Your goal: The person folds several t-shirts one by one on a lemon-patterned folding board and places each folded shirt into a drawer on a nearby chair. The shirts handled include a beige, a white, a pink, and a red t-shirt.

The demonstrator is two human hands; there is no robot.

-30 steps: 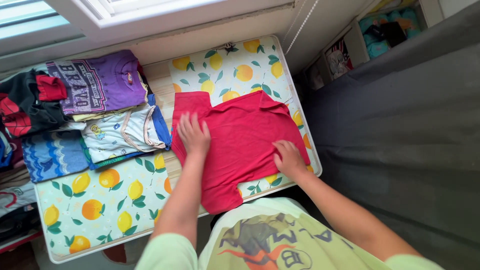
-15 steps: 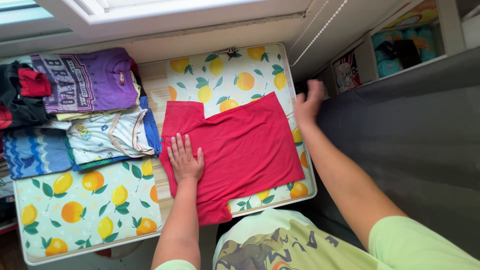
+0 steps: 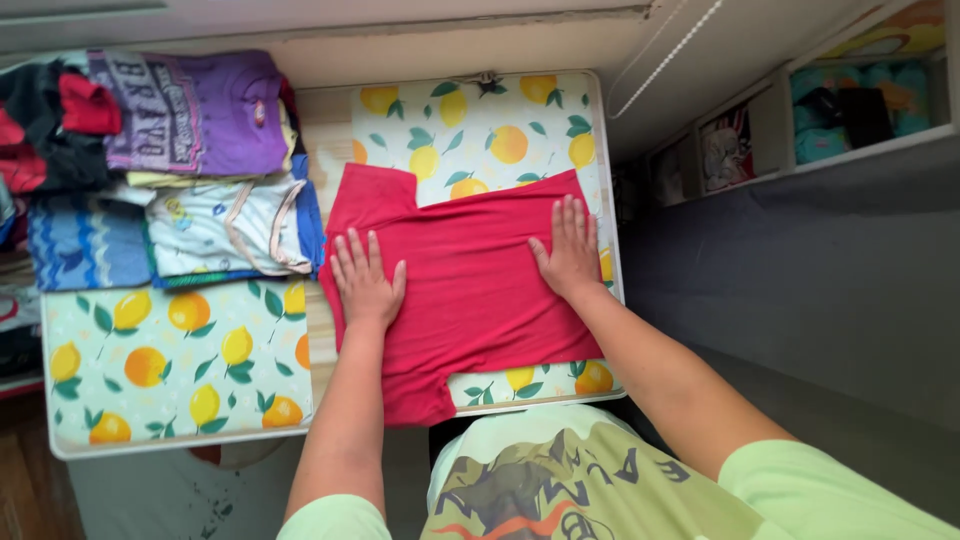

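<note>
Hands lie flat on a red T-shirt (image 3: pixel 470 270) spread over the right half of a small table (image 3: pixel 55 440) covered with a lemon-and-orange print cloth (image 3: pixel 180 360). The left hand (image 3: pixel 366 280) presses palm down, fingers spread and extended, on the shirt's left edge. The right hand (image 3: pixel 572 250) is also open and flat, fingers together, resting near the shirt's right edge just beside the table's rim. Neither hand grips the fabric. One sleeve of the shirt points toward the far side of the table, and its lower corner hangs over the near edge.

Left of the shirt, touching or almost touching it, sits a pale folded garment with blue trim (image 3: pixel 230 225). Behind that lies a folded purple shirt (image 3: pixel 200 110), and further left a black-and-red garment (image 3: pixel 55 125) and a blue patterned one (image 3: pixel 85 245), all crowding the table's left rear part. A bead cord (image 3: pixel 670 50) hangs at the upper right. Shelving with teal items (image 3: pixel 850 100) stands to the right, above a dark grey surface (image 3: pixel 800 260) that runs close along the table's right side.
</note>
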